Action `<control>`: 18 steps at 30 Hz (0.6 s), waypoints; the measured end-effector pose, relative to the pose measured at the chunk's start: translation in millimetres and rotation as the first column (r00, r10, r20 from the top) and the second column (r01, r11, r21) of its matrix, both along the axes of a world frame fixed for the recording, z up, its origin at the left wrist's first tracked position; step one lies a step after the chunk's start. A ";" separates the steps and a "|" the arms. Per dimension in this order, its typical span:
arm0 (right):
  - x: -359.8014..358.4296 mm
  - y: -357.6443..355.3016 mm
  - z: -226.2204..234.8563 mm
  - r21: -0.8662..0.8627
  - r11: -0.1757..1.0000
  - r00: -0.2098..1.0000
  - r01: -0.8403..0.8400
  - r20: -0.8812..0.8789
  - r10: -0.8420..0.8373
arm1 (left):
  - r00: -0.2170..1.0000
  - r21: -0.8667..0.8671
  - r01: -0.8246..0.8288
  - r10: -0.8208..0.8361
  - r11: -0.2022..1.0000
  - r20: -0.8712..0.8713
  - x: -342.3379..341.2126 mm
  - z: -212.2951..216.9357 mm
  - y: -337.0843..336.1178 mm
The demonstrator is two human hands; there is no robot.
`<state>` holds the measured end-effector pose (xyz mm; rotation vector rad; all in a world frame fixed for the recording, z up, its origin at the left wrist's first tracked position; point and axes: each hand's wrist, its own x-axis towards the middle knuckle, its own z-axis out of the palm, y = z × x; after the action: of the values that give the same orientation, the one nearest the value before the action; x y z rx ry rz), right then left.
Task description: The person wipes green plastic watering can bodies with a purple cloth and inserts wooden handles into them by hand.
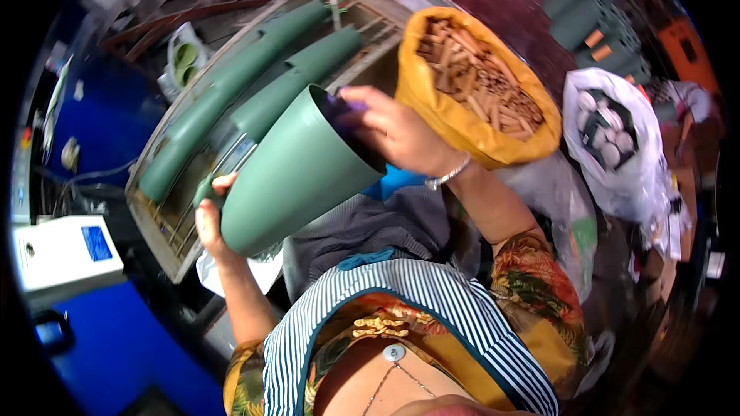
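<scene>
A tapered green plastic pot lies tilted across my lap area, its wide mouth toward my right. My left hand is closed around its narrow lower end. A small dark green knob-like piece shows at those fingers, and I cannot tell whether it is held. At the pot's mouth is my right hand, its fingers bent at the rim and partly inside. Something purple shows by these fingertips, too blurred to name. The pot's inside is mostly hidden.
Beyond the pot, a wooden crate holds long green tapered pieces. A yellow sack of short brown sticks stands to the right, beside a white plastic bag with round pale pieces. Blue cabinets stand left.
</scene>
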<state>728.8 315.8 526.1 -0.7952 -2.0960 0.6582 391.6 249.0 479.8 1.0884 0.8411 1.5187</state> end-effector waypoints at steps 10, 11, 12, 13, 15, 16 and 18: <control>86.9 -66.0 -11.1 0.062 0.974 0.927 -0.218 0.325 0.187 | 0.925 0.039 0.380 -0.380 0.924 -0.001 115.8 5.3 40.5; 87.9 -67.1 -9.6 0.293 0.943 0.875 -0.157 0.485 -0.005 | 0.892 -0.132 0.451 -0.441 0.883 0.096 120.7 -4.3 43.6; 103.9 -56.3 -12.2 0.353 0.899 0.821 -0.258 0.571 0.011 | 0.854 -0.289 0.520 -0.481 0.804 0.200 129.1 -8.1 47.8; 130.8 -36.0 -16.1 0.399 0.842 0.757 -0.362 0.653 0.017 | 0.871 -0.484 0.476 -0.468 0.734 0.148 133.8 -5.7 51.1; 156.9 -28.0 7.1 0.548 0.726 0.720 -0.416 0.686 -0.105 | 0.889 -0.705 0.436 -0.388 0.559 0.242 131.6 -29.5 67.1; 162.1 -24.1 31.5 0.663 0.648 0.755 -0.374 0.624 -0.203 | 0.889 -0.746 0.421 -0.399 0.516 0.225 127.3 -34.0 71.8; 181.1 -31.6 16.1 0.734 0.665 0.814 0.139 0.297 -0.498 | 0.853 -0.535 0.521 -0.425 0.665 0.303 135.0 -35.8 74.0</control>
<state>909.9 284.2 542.2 -0.9131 -2.2773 -0.5898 526.5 323.0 444.1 0.6236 0.7729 0.7792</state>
